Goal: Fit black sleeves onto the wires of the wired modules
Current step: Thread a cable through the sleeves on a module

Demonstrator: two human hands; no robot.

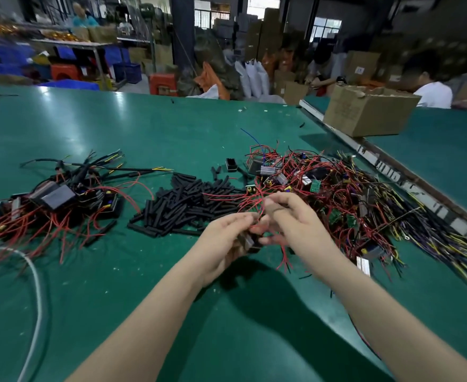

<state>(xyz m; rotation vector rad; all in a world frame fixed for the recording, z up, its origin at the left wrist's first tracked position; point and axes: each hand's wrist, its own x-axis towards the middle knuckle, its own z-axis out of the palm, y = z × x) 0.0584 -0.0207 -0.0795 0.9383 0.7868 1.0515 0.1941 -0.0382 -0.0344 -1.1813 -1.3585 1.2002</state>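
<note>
Both hands meet over the green table (88, 128): our left hand (226, 238) curls around a small module (247, 241), while our right hand (290, 216) pinches its red wires (255, 208) between thumb and fingertips. No sleeve is on them yet, we judge. We should gather the strands into one straight bundle before reaching for the pile of black sleeves (188, 205) just left, keeping clear of the tangled heap of modules (337, 194) on the right.

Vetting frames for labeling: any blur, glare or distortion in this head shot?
Head view: both hands, left hand and right hand, are motion-smeared; glare streaks the green table far left; wide-angle warp smears the wire pile at the right edge.
</note>
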